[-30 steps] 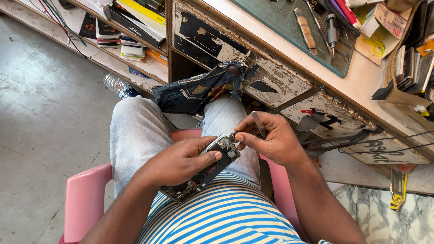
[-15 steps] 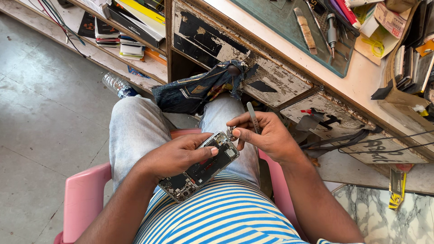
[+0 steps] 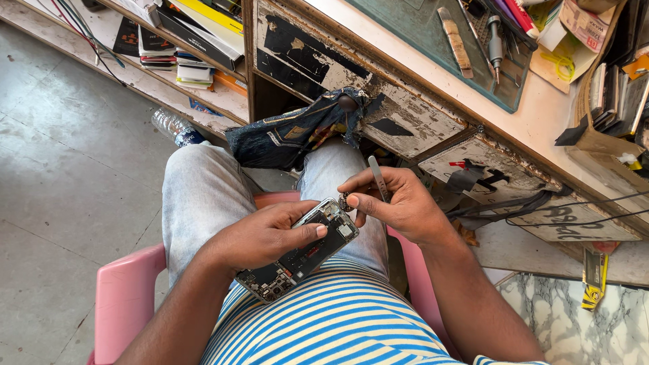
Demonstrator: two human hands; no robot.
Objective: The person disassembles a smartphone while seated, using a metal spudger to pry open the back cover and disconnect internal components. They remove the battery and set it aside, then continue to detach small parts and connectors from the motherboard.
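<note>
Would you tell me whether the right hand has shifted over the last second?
Yes: the right hand has lifted slightly off the opened phone, towards the worn drawer front.

A pink plastic chair (image 3: 125,290) stands on the grey floor (image 3: 61,176). A clear plastic bottle (image 3: 174,127) lies by a low shelf (image 3: 203,101) of stacked books. Folded denim cloth (image 3: 291,135) hangs from a worn drawer (image 3: 351,88), and a green mat (image 3: 433,47) with a screwdriver (image 3: 495,44) covers the desk (image 3: 541,115).

A long pale workbench (image 3: 541,122) holds a green mat (image 3: 433,40) with a file (image 3: 454,39) and a screwdriver (image 3: 495,42). Below, a low shelf (image 3: 223,101) holds stacked books (image 3: 162,54).
</note>
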